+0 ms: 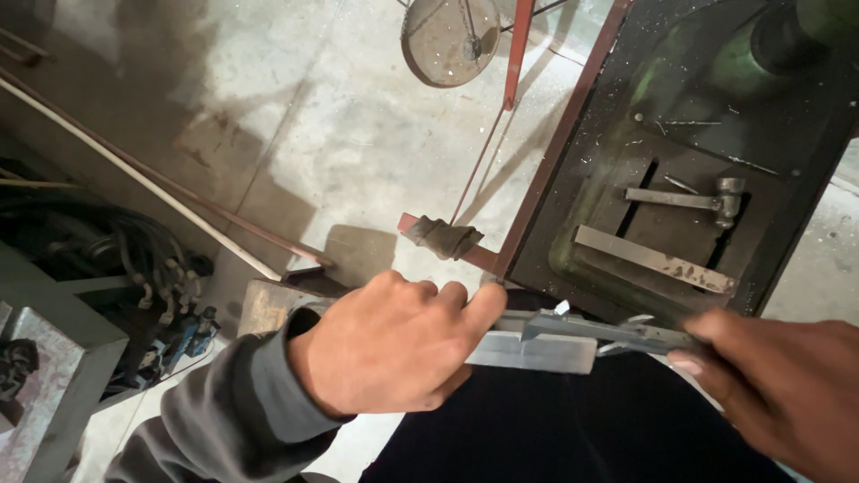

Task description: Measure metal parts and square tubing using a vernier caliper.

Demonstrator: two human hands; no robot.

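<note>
Gripped in the clenched left hand [385, 344], a flat grey steel bar [537, 351] is gauged by a metal vernier caliper [608, 329] pinched in the right hand [778, 385]; both seem rigid, smooth, best held flatwise.

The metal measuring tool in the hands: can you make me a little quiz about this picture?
1. True or false: the left hand grips a flat grey metal bar.
2. Which hand holds the far end of the silver sliding metal caliper? A) left B) right
3. What tool lies on the dark green machine table beside the long flat steel strip?

Key: 1 true; 2 B, the right hand; 3 a small metal hammer.
</note>
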